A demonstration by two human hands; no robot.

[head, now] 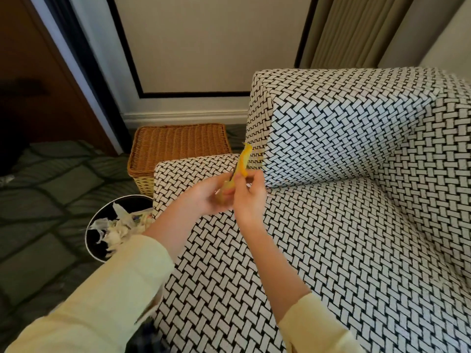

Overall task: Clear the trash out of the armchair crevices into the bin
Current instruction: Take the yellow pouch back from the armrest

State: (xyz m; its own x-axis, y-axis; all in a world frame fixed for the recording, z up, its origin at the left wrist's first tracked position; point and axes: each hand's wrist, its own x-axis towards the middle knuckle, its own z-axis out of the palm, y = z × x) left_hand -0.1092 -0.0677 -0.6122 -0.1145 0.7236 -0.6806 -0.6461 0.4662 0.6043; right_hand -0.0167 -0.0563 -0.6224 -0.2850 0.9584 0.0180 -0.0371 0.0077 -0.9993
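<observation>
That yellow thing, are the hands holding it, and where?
Yes. Both hands, left and right, pinch the yellow wrapper at its lower part; its top sticks up free.

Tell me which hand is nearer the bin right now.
Left. The left hand is over the armrest, just up and right of the bin; the right hand sits beyond it, over the seat, both holding the yellow wrapper.

Coarse woven cloth armchair, wicker basket, glossy black bin of crumpled paper.

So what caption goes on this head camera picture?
Both hands hold a yellow wrapper above the armchair, bin nearby.
</observation>
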